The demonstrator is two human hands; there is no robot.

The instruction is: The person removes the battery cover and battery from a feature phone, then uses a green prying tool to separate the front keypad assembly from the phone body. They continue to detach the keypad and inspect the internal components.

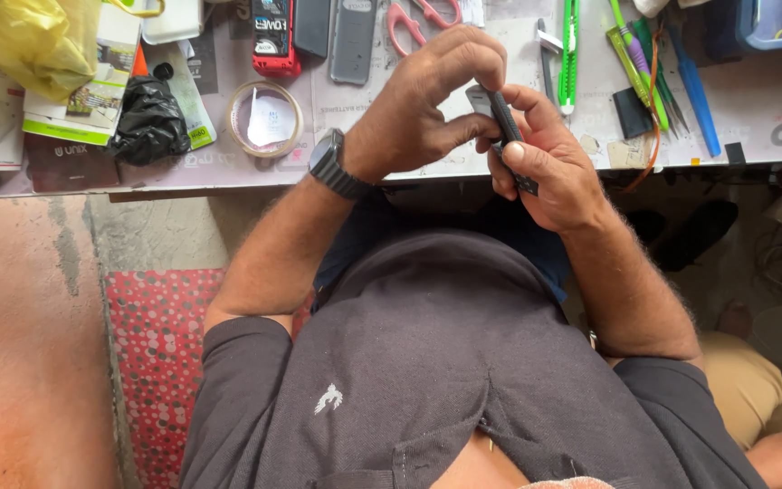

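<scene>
Black and slim, the small phone (502, 136) sat edge-on between your two hands, held up just off the near edge of the bench (753, 100), about midway along it. Your right hand (549, 172) was wrapped around its lower half, thumb pressed along the side facing you. Your left hand (432, 104), the one with the dark wristwatch (335, 165), came over the top with fingertips pinched on the upper end. Both hands were closed on the phone; neither was free.

By my reading, you were working at the casing, prising or sliding at the top end while the right hand steadied the body. Whether a cover had begun to part I could not tell, since your fingers hid the seam. A next move of that kind would have called for a firm right-hand hold and a small, even pull from the left fingertips, not a twist.

On the bench behind your hands lay red-handled scissors (418, 20), a green utility knife (570, 50) and a blue tool (694, 86) toward the far right. A roll of tape (266, 118) and a crumpled black bag (148, 122) sat nearer the left end, with a yellow bag (33, 41) in the far left corner.
</scene>
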